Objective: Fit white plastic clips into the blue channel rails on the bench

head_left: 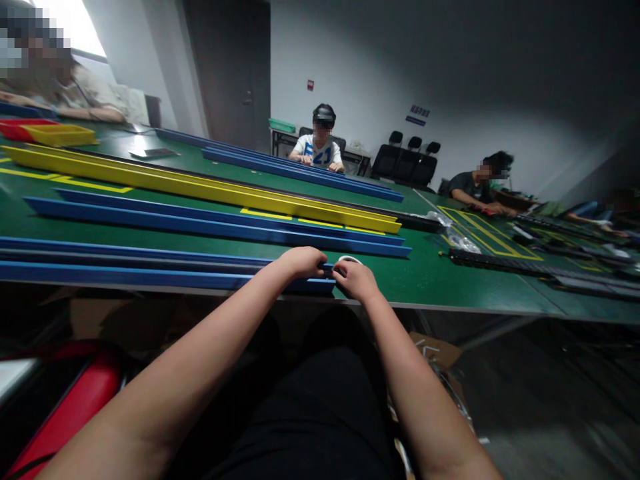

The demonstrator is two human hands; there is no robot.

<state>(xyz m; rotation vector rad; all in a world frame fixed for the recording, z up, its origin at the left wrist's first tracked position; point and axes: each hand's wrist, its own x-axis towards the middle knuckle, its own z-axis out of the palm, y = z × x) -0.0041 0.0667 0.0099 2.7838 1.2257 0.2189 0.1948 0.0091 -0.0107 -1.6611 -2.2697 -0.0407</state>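
Note:
A long blue channel lies along the front edge of the green table, with a dark strip inside it. At the channel's right end my left hand has its fingers closed on something small and dark. My right hand is just right of it, fingers pinched together at the same end; what they hold is too small to make out. A white ring-shaped item shows partly behind my right hand.
Behind lie another blue channel, a long yellow channel and more blue ones. Yellow and red trays stand far left. Black strips and clear plastic lie right. Several people sit around the table.

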